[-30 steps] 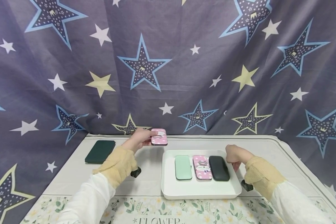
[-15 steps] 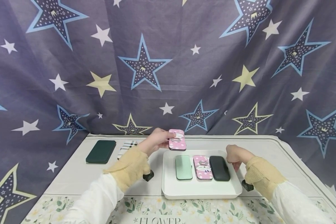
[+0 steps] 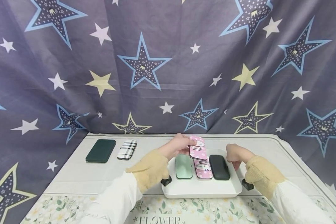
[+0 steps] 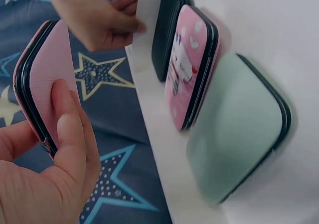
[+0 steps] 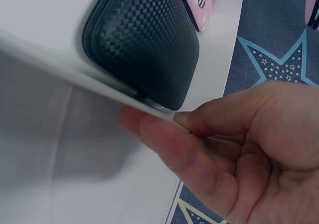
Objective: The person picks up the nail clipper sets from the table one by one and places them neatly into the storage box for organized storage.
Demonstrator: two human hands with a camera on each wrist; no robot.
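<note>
My left hand (image 3: 175, 145) grips a pink dotted case (image 3: 198, 147) (image 4: 39, 79) and holds it just above the far part of the white tray (image 3: 201, 188). In the tray lie a mint green case (image 3: 183, 166) (image 4: 234, 129), a second pink case (image 3: 203, 168) (image 4: 192, 64) and a black textured case (image 3: 219, 167) (image 5: 144, 40), side by side. The held case hangs over the far end of the pink one in the tray. My right hand (image 3: 235, 154) (image 5: 224, 149) pinches the tray's right rim (image 5: 99, 82) next to the black case.
On the table (image 3: 72, 177) to the left lie a dark green case (image 3: 100, 150) and a black-and-white plaid case (image 3: 127, 149). A star-patterned curtain (image 3: 168, 62) hangs close behind. A floral cloth (image 3: 72, 211) covers the near edge.
My left hand has carried the pink dotted case rightwards from the table's middle to above the tray. The plaid case, hidden before, now shows. My right hand has stayed on the tray rim.
</note>
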